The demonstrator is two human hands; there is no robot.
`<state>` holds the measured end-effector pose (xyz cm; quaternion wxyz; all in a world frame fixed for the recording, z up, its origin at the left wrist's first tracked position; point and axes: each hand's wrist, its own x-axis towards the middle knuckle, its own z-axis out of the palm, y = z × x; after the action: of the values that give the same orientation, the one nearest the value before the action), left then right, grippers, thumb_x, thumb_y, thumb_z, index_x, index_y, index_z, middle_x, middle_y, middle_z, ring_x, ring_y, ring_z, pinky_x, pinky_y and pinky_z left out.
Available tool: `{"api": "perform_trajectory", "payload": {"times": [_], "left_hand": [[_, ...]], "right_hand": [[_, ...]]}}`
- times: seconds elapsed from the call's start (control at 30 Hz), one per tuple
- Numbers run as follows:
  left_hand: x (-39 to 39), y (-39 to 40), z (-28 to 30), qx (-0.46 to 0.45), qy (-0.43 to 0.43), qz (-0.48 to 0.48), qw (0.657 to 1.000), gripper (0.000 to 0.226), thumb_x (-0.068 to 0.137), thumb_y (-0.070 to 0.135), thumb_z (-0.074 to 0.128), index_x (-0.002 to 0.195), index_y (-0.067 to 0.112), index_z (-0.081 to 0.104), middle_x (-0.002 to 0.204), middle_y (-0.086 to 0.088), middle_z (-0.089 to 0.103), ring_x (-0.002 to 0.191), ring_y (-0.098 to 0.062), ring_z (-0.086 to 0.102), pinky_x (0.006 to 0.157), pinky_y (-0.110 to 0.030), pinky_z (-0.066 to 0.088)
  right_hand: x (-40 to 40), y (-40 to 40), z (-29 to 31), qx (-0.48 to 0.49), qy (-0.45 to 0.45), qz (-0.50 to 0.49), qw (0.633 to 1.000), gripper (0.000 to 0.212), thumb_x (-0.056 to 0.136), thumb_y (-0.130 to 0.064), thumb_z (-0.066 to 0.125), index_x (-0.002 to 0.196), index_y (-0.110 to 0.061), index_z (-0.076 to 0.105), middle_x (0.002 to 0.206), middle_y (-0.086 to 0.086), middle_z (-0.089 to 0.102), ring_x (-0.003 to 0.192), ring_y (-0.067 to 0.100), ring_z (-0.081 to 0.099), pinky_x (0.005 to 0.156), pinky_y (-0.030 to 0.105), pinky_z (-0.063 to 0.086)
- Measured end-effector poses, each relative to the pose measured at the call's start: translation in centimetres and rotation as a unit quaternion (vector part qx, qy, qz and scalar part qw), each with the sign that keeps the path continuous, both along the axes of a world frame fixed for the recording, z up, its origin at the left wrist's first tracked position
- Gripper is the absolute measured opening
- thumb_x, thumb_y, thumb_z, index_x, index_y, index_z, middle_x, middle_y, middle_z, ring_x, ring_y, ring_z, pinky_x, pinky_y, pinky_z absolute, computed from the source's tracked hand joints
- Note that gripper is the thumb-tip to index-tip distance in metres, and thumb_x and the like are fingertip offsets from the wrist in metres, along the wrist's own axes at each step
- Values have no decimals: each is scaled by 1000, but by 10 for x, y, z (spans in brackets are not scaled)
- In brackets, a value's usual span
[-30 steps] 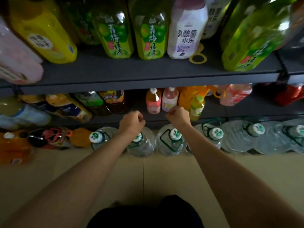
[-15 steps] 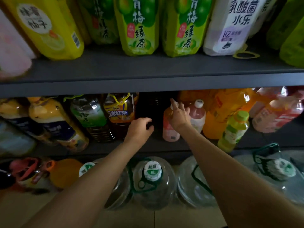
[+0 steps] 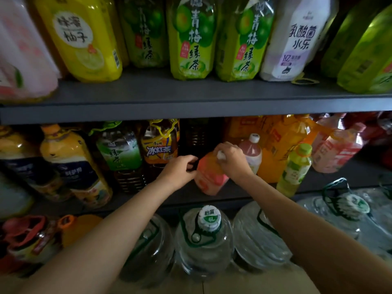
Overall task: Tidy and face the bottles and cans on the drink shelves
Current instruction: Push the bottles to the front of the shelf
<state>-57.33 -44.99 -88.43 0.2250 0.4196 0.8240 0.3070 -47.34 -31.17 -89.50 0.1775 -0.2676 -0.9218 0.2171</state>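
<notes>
The small pink-orange plastic drink bottle (image 3: 209,175), tilted on the grey metal shelf (image 3: 237,190), looked light, stiff and slick, best taken where the right hand (image 3: 232,161) pinched its white cap with curled fingers, while the left hand (image 3: 180,168) curled loosely against its side.

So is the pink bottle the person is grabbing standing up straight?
No, the pink bottle leans over to the right on the shelf while the right hand grips its white cap.

Above the hands stand three green tea bottles (image 3: 192,39), one yellow bottle (image 3: 82,37) and one white bottle (image 3: 297,39). Between the hands, one pink bottle (image 3: 209,175). Below them, perhaps four water jugs (image 3: 203,240).
</notes>
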Motion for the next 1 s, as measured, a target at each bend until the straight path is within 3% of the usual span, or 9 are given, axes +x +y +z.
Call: {"api": "perform_trajectory", "payload": {"times": [0.13, 0.23, 0.33, 0.47, 0.57, 0.73, 0.87, 0.93, 1.0], "left_hand": [[-7, -1, 0, -64, -86, -48, 993, 84, 82, 8, 67, 148, 20, 17, 152, -9, 27, 136, -25, 34, 107, -38, 38], [-14, -8, 11, -71, -159, -105, 979, 92, 80, -5, 63, 148, 26, 9, 155, -5, 19, 140, -24, 27, 109, -40, 34], [-22, -21, 28, -45, -219, -156, 962, 90, 77, -8, 64, 144, 34, 20, 147, 3, 35, 130, -15, 40, 108, -35, 36], [-32, -36, 67, -18, -303, -180, 936, 74, 78, -3, 66, 135, 31, 33, 128, 7, 53, 112, -4, 54, 87, -17, 50], [-39, -47, 100, 26, -331, -177, 927, 75, 72, 9, 77, 135, 27, 40, 127, 4, 58, 113, -9, 58, 84, -20, 52], [-43, -64, 144, 204, -373, -92, 900, 68, 57, 19, 81, 119, 19, 56, 110, -4, 68, 100, -16, 66, 79, -28, 55], [-52, -78, 180, 335, -380, -44, 861, 86, 40, 29, 89, 118, 14, 57, 106, -7, 69, 101, -21, 65, 78, -32, 55], [-58, -87, 194, 372, -365, -26, 853, 78, 42, 30, 87, 113, 15, 59, 103, -5, 70, 99, -20, 65, 78, -30, 55], [-65, -96, 205, 399, -340, 14, 852, 60, 50, 23, 83, 106, 17, 62, 95, -1, 72, 91, -16, 66, 76, -28, 55]], "right_hand": [[14, -10, 31, 19, -30, 103, 994, 20, 84, -5, 58, 102, -14, 59, 107, 0, 56, 104, 21, 49, 79, 27, 35], [21, -17, 65, 37, -57, 177, 982, 19, 81, -5, 63, 98, -13, 61, 101, -3, 56, 98, 15, 51, 80, 25, 37], [23, -31, 102, 56, -14, 211, 976, 17, 77, -3, 67, 91, -12, 65, 92, -7, 57, 86, 9, 53, 70, 16, 34], [21, -49, 154, 33, 27, 221, 974, 18, 77, -4, 69, 85, -19, 63, 84, -11, 59, 76, 5, 54, 70, 14, 39], [12, -59, 192, 17, 50, 230, 972, 20, 79, -3, 67, 85, -21, 60, 83, -14, 58, 77, 7, 57, 70, 22, 43], [-7, -64, 247, -38, 162, 228, 959, 24, 81, -1, 67, 95, -18, 59, 95, -5, 60, 87, 14, 57, 77, 33, 49], [-30, -76, 267, -109, 297, 193, 929, 45, 82, -19, 70, 122, -14, 50, 115, 5, 58, 100, 22, 60, 87, 35, 51], [-39, -83, 261, -151, 245, 198, 937, 69, 77, -31, 73, 135, -15, 39, 127, 6, 52, 114, 19, 55, 93, 33, 49], [-48, -94, 245, -205, 159, 227, 939, 94, 72, -27, 77, 145, -19, 18, 129, 1, 49, 116, 14, 53, 92, 27, 50]]}}
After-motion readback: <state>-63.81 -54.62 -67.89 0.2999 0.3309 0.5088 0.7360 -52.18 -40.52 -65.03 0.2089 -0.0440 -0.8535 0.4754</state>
